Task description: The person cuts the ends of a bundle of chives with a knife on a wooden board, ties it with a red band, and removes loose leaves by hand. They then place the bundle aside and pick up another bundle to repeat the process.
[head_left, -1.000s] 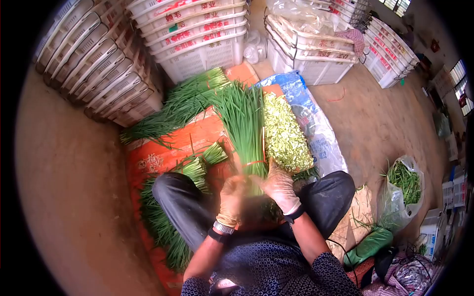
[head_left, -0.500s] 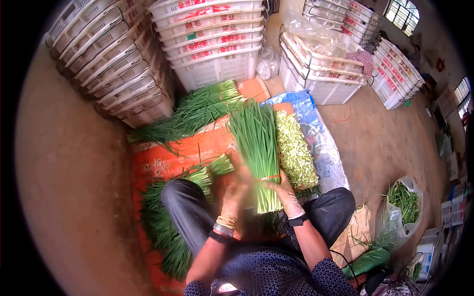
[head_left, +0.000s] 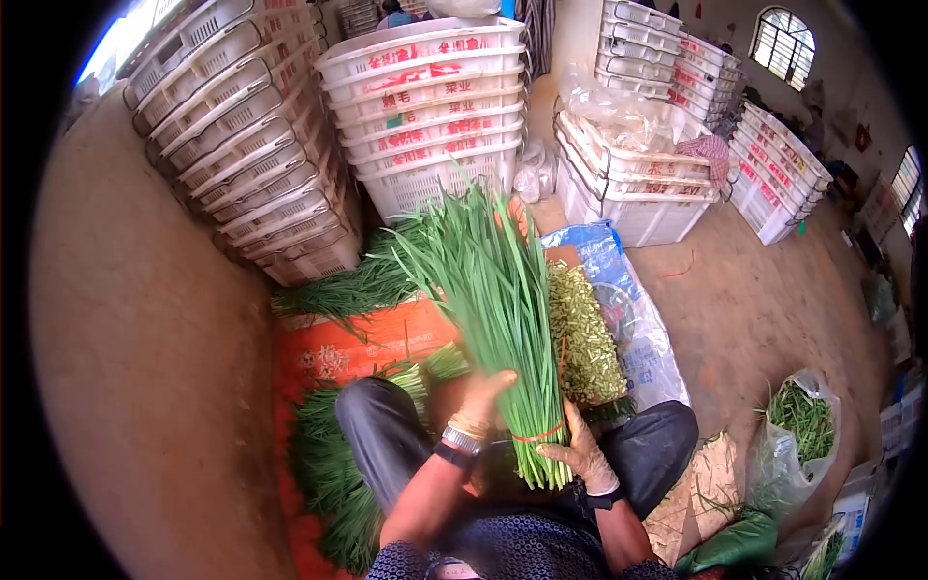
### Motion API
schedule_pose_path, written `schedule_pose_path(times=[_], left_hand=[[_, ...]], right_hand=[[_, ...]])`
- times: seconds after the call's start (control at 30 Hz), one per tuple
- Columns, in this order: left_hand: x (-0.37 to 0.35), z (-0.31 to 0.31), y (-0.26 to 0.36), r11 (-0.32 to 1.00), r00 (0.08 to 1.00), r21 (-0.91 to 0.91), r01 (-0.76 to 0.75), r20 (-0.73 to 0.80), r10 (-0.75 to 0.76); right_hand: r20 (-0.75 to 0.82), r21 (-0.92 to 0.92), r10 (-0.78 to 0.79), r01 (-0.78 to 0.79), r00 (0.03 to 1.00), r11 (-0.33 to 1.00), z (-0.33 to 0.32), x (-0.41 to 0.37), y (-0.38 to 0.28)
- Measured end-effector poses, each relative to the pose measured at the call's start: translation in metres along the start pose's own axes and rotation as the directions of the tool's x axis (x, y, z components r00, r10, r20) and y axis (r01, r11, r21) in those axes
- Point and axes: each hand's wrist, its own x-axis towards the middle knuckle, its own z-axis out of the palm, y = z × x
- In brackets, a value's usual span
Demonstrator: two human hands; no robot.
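Observation:
A long bunch of garlic chives (head_left: 507, 319) stands up in front of me, leaves fanned at the far end, pale cut stems towards my lap. A red rubber band (head_left: 539, 434) circles it near the stems. My right hand (head_left: 588, 452), in a thin glove, grips the bunch's right side by the band, thumb across the front. My left hand (head_left: 483, 394) is at the bunch's left side, with rubber bands and a watch at the wrist; its fingers are blurred and partly hidden. More bunches of chives (head_left: 333, 483) lie to my left.
More chives (head_left: 362, 275) lie beyond the orange sheet (head_left: 362, 338). Cut stem pieces (head_left: 585, 333) cover a board on the blue and white sheet (head_left: 652, 338). Crate stacks (head_left: 435, 126) rise ahead and left (head_left: 261, 145). A plastic bag of greens (head_left: 800, 425) stands at right.
The bunch has come closer to me and its leaves now spread and lean left. My left hand has shifted beside it. The view has tilted up slightly.

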Motion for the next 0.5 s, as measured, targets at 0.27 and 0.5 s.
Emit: schedule_pose_path(times=[0.27, 0.5], left_hand=[[-0.020, 0.044, 0.021, 0.979, 0.984, -0.106, -0.172, -0.073, 0.165], [-0.021, 0.037, 0.019, 0.982, 0.981, -0.020, -0.189, -0.045, 0.188]], right_hand=[[-0.079, -0.346, -0.074, 0.042, 0.994, 0.937, -0.021, 0.005, -0.024], [-0.216, -0.698, -0.593, 0.302, 0.776, 0.650, -0.016, 0.017, -0.135]])
